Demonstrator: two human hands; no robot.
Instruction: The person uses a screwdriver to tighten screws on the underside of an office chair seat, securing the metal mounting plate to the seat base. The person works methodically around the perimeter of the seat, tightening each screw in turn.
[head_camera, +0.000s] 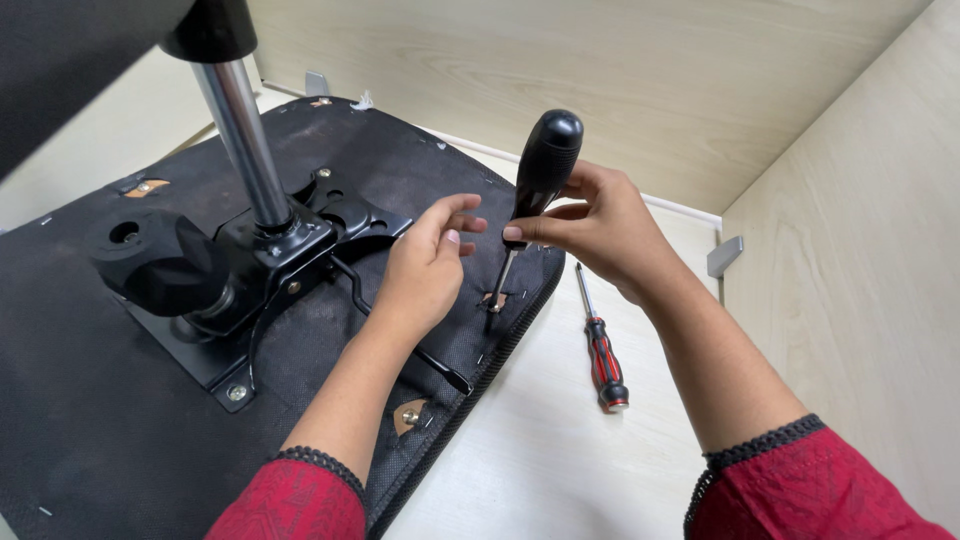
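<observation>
- My right hand (598, 228) is clenched round the black-handled screwdriver (535, 190), holding it upright so its tip sits square in a screw near the right edge of the upturned chair seat (120, 440).
- My left hand (425, 270) grasps nothing; its fingers rest loosely by the shaft, steadying it.
- A red-handled screwdriver (600, 350) lies on the floor just right of that seat, within reach.

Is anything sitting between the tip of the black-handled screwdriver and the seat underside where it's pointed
Nothing visible does. The right hand holds the black-handled screwdriver upright, its tip at the seat underside. The left hand rests beside the shaft, not under it.
</observation>
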